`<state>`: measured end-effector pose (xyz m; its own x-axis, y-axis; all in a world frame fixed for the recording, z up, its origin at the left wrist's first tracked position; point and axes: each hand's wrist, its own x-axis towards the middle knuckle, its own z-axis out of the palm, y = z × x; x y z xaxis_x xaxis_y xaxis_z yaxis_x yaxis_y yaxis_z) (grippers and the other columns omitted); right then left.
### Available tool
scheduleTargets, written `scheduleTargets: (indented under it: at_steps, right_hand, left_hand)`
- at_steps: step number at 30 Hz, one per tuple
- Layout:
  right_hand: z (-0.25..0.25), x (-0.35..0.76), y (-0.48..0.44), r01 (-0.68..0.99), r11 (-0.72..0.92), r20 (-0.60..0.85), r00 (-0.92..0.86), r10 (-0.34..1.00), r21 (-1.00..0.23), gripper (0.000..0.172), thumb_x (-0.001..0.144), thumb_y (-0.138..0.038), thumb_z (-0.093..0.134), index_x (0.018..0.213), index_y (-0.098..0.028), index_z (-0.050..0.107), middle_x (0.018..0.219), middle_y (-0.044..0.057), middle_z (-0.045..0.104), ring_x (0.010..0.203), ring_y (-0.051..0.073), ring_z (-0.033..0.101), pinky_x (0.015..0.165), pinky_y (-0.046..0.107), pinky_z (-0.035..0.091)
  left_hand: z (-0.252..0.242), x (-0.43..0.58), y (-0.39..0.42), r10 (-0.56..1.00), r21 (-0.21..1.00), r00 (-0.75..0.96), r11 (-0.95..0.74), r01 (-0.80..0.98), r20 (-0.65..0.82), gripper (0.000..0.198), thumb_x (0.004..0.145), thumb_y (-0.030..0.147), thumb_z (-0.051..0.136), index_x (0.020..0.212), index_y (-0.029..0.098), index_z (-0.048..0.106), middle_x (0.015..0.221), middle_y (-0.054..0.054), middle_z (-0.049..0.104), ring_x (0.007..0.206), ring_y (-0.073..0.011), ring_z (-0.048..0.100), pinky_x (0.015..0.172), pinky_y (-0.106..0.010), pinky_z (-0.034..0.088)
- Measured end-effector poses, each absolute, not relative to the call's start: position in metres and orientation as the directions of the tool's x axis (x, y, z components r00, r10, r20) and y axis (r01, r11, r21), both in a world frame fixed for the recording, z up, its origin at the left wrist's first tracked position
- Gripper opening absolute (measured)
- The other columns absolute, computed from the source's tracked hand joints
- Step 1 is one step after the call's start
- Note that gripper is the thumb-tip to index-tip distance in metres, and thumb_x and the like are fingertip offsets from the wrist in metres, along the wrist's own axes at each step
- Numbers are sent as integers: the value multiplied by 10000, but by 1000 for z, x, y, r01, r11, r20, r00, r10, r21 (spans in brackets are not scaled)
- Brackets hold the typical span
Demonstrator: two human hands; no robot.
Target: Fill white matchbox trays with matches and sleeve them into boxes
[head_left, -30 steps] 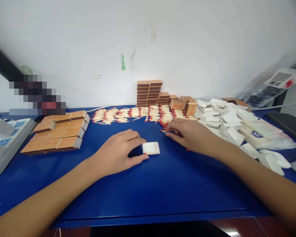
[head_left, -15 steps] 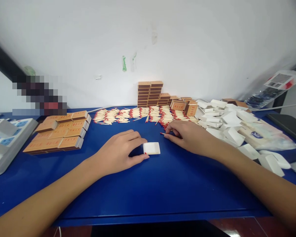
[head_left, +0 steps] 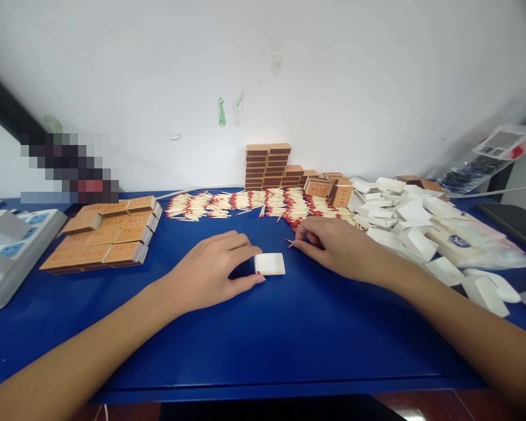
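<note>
My left hand (head_left: pixel 210 270) rests on the blue table (head_left: pixel 263 339), its thumb and fingers pinching the left end of a small white matchbox tray (head_left: pixel 270 264). My right hand (head_left: pixel 333 242) lies just right of the tray with its fingers curled over red-tipped matches (head_left: pixel 290 242) at the near edge of a long row of loose matches (head_left: pixel 254 203). How many matches the fingers hold is hidden.
Flat orange matchboxes (head_left: pixel 103 234) are stacked at the left beside a grey power strip (head_left: pixel 9 245). More orange boxes (head_left: pixel 267 165) stand against the white wall. A heap of white trays (head_left: pixel 412 225) and a plastic bag (head_left: pixel 473 242) fill the right.
My right hand has drawn a little towards the tray, dragging a few matches out of the row. My left hand and the tray have stayed put.
</note>
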<state>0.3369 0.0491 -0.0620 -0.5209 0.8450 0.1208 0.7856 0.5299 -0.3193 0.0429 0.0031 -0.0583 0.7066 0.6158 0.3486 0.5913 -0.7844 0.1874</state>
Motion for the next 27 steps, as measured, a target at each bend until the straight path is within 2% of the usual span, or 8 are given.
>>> scheduleTargets:
  at_steps: [7,11,20,27]
  right_hand:
    - [-65,342,51,741,599,181,-572,800,-303,161,1047,-381,593,1061,-238,665,902,51,683,779,217,622,695,338,426]
    - [-65,343,51,739,609,149,-594,791,-288,201,1068,-373,555,955,-242,657,908,60,688,796,221,626,695,344,425]
    - [-61,339,46,757,593,152,-575,804,-274,229,1050,-398,556,903,-241,636,864,64,703,739,215,621,642,344,410]
    - [-63,339,46,786,560,131,-546,827,-263,229,1049,-440,553,977,-240,638,886,63,713,742,223,640,632,343,413]
  left_hand:
    - [-58,43,2,618,190,708,-783,592,342,343,1034,382,744,1281,144,748,1092,-89,756,994,-243,727,860,-371,599]
    - [-57,43,2,616,185,709,-784,592,343,336,1030,368,749,1278,140,750,1082,-86,755,988,-245,727,856,-377,598]
    - [-58,42,3,620,189,708,-782,594,337,340,1034,377,745,1287,149,744,1090,-91,758,1001,-245,732,866,-369,603]
    - [-57,42,1,621,199,705,-781,592,343,317,1029,349,752,1277,152,743,1075,-86,755,984,-239,732,848,-359,600]
